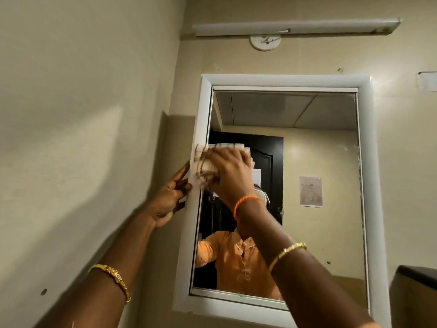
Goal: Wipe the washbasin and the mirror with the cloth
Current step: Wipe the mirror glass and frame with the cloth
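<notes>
A rectangular mirror (319,162) in a thick white frame (283,80) hangs on the beige wall. My right hand (230,171) presses a pale checked cloth (203,174) against the glass at the mirror's left edge, about mid-height; the cloth is blurred by motion. My left hand (169,197) rests flat against the outer left side of the frame, fingers spread, holding nothing. The washbasin is out of view below.
A tube light fitting (295,28) and a round white wall mount (266,42) sit above the mirror. A dark-topped unit (416,275) stands at the lower right. The mirror reflects a person in an orange shirt, a black door and a paper on the far wall.
</notes>
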`<state>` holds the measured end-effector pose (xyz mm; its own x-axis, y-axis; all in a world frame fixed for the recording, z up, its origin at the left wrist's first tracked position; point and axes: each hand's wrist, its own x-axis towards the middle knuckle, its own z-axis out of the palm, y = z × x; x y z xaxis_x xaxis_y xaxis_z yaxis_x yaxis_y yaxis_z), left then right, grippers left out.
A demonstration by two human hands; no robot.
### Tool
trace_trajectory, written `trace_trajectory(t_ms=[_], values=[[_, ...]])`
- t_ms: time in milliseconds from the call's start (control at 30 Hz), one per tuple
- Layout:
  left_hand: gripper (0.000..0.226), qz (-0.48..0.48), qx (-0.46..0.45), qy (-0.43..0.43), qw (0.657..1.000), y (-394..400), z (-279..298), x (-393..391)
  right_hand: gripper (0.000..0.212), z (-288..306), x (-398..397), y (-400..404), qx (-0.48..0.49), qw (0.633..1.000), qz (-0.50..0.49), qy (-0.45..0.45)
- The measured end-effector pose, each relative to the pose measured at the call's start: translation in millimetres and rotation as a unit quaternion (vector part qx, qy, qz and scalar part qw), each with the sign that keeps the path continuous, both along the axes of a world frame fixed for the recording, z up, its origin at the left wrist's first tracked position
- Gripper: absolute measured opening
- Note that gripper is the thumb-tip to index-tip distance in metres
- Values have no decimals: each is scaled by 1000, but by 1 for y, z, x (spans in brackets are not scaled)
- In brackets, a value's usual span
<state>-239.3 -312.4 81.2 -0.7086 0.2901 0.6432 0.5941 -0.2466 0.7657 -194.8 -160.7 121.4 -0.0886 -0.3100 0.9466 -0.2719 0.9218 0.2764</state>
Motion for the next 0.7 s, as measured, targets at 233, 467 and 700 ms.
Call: trace_trajectory(t_ms=[233,467,700], values=[[62,4,28,9,1000,5,-4,-5,55,-2,-6,-9,-55,998,9,-9],[60,2,65,34,997,8,-5,-7,69,-93,-19,-10,8,990,-133,53],[52,56,78,48,994,15,-9,0,69,-9,-3,21,-9,986,-149,69]])
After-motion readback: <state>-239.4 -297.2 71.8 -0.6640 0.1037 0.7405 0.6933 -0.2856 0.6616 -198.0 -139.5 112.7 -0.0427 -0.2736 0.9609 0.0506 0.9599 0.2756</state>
